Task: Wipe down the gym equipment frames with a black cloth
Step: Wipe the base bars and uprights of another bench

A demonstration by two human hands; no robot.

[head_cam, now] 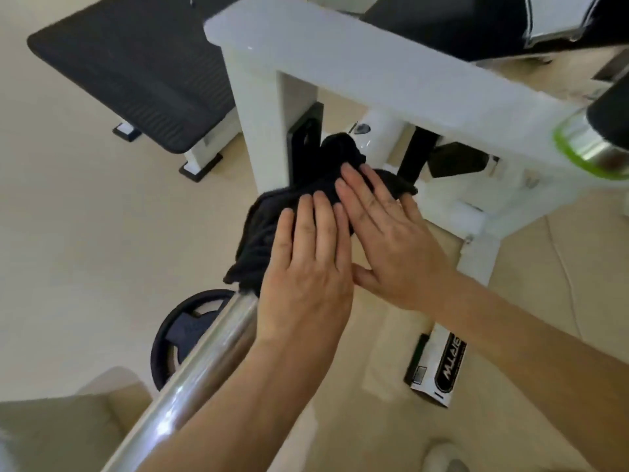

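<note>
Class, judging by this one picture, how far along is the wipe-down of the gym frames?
Done: cannot tell; nothing shows which surfaces are already wiped. In hand: left hand and right hand press flat on the black cloth above the chrome bar. Left: likely the white frame.

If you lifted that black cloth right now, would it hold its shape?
Probably not. The crumpled black cloth sags over the end of the shiny chrome bar in loose folds, so it looks floppy and light. Both flat hands, left hand and right hand, seem to be what holds it there.

White frame [391,73] ahead — open floor [85,250] left
</note>
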